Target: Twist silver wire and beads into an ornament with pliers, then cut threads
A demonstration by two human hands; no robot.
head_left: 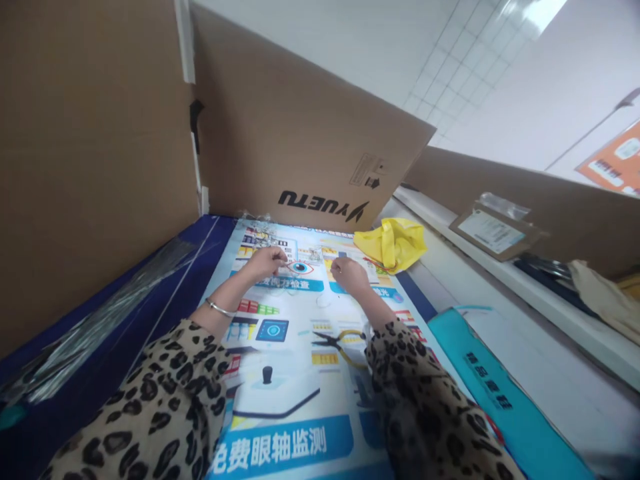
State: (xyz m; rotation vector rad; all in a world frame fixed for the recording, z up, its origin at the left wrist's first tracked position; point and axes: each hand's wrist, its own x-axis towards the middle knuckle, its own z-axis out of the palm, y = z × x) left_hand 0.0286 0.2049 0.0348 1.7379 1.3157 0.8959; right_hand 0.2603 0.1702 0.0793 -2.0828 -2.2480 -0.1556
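Over a printed poster sheet (280, 393), my left hand (269, 263) is closed in a pinch. My right hand (349, 275) is also pinched, a short gap to its right. Whatever the fingertips hold is too fine to make out. Thin, clear-looking strands lie on the poster around both hands, with a tangled clump (257, 230) beyond the left one. Below the right hand lie yellow-handled snips (327, 341) with dark jaws, near my right sleeve. A crumpled yellow bag (395, 245) sits beyond the right hand.
Tall cardboard panels (300, 127) stand at the left and back. Long shiny strips (125, 313) lie along the blue surface at left. A teal printed piece (500, 393) is at right, and a labelled packet (490, 230) rests on the ledge behind it.
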